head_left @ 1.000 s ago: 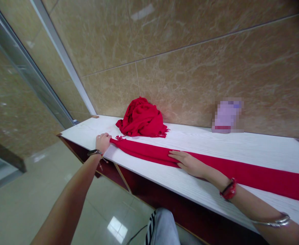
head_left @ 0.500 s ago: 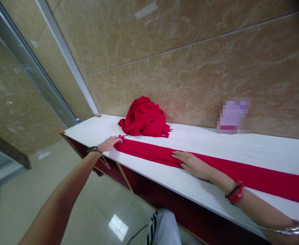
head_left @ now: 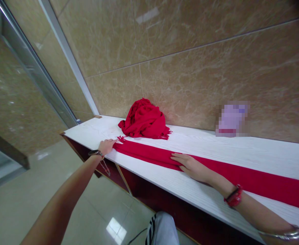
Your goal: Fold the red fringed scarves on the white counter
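A long red scarf point(head_left: 144, 152) lies stretched in a folded strip along the white top, its fringe showing at the left end. My left hand point(head_left: 106, 147) is at that end, fingers bent and closed on the scarf's near corner; the fingertips are partly hidden. Farther right, my right hand point(head_left: 191, 166) rests flat on the strip, its fingers stretched out and pointing left. Small creases show in the cloth just left of the right fingers. Behind the strip sits a crumpled heap of red fringed cloth point(head_left: 145, 119), touched by neither hand.
The white cabinet top point(head_left: 195, 141) runs along a tan marble-look wall point(head_left: 190, 75), with dark red open compartments point(head_left: 159, 200) below. A blurred-out pinkish item point(head_left: 231, 119) stands against the wall at right. My knee point(head_left: 163, 228) is close to the cabinet's front.
My left hand has shifted slightly left and down at the scarf's end, its fingers drawn in from the fringe. My right hand stays on the strip. The view has tilted a little.
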A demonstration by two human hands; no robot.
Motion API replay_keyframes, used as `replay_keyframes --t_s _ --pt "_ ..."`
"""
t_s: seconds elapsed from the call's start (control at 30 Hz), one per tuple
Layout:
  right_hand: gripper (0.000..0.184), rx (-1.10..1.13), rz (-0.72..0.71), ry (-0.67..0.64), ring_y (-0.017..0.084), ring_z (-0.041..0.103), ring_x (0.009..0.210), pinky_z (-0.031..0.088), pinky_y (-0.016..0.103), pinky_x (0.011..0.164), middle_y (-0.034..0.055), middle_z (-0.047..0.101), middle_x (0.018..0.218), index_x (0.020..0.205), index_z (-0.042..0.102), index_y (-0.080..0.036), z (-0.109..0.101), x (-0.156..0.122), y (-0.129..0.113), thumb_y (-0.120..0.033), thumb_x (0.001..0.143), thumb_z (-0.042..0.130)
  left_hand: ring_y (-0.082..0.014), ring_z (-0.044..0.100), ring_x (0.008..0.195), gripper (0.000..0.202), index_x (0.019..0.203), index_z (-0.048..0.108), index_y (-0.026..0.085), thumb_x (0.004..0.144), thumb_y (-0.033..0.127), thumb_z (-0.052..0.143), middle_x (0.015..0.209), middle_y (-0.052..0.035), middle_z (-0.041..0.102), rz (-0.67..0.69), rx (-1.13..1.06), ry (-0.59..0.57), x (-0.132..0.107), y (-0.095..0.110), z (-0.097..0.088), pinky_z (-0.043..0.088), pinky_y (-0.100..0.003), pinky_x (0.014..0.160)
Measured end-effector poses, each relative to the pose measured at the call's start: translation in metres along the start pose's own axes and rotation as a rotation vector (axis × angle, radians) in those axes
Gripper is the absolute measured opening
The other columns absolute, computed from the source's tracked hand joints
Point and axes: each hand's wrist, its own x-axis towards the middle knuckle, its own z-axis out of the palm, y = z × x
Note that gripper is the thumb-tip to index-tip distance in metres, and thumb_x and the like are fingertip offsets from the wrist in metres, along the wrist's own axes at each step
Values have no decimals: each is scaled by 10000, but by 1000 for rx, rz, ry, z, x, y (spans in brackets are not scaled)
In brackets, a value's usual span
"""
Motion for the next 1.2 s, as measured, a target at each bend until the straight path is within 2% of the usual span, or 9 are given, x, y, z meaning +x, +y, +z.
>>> replay_keyframes --t_s 0.07,0.17,0.3,0.37,0.43,0.6,0.77,0.93,1.2 --pt "484 -15 -4 8 217 419 1216 353 398 1024 128 484 1303 1248 504 -122 1 0 0 -86 779 388 -333 490 1072 402 1176 528 208 799 131 409 1157 -134 553 -161 34 29 0 -1 -1 364 -544 852" --pt "474 -49 -35 17 222 429 1208 366 401 1015 132 490 1296 1240 512 -120 1 0 -1 -82 785 381 -339 384 1193 435 1237 472 183 818 118 373 1282 -157 457 -127 18 129 2 11 -13 327 -543 904" --pt "392 -60 -91 74 224 463 1177 387 403 997 130 517 1268 1204 547 -140 -1 0 -5 -153 859 361 -201 332 1260 431 1314 395 208 889 194 327 1379 -75 376 408 -242 217 -4 58 -33 274 -371 1034" --pt "376 -45 -73 112 221 479 1161 395 404 989 120 531 1255 1215 538 -158 -4 1 -8 -207 892 351 -179 296 1287 440 1332 373 253 895 306 382 1417 -25 330 675 -332 119 -12 82 -38 254 -317 1054" --pt "378 -44 -45 113 215 484 1156 402 397 984 110 536 1253 1236 518 -170 -5 1 -10 -237 907 344 -180 298 1290 478 1332 377 267 872 376 444 1423 -14 325 794 -354 49 -19 97 -37 249 -296 1057" --pt "385 -186 -100 17 234 428 1208 372 422 997 114 496 1295 1244 512 -170 -3 -2 -8 -193 890 364 -174 435 1197 399 1286 449 249 893 240 386 1391 -21 383 710 -251 60 -20 91 -27 320 -293 1017" --pt "405 -159 -99 17 233 415 1219 354 439 1005 123 467 1320 1260 493 -165 -2 -1 -8 -156 884 344 -194 436 1205 558 1304 418 187 789 -3 318 1395 -82 370 529 -116 76 -10 73 -23 401 -307 950" --pt "402 -20 -56 56 189 411 1224 345 375 1019 100 472 1321 1291 457 -184 -7 -1 -12 -225 919 311 -162 281 1302 684 1348 338 167 716 -78 243 1424 -78 320 492 -180 194 -17 56 -24 266 -335 1060" --pt "398 -76 -131 -52 214 311 1287 228 491 1045 79 425 1363 1307 431 -262 1 -5 -4 -264 924 322 -165 224 1322 791 1388 260 210 650 -74 282 1456 -59 242 546 -136 -66 -28 45 -8 234 -309 1058"
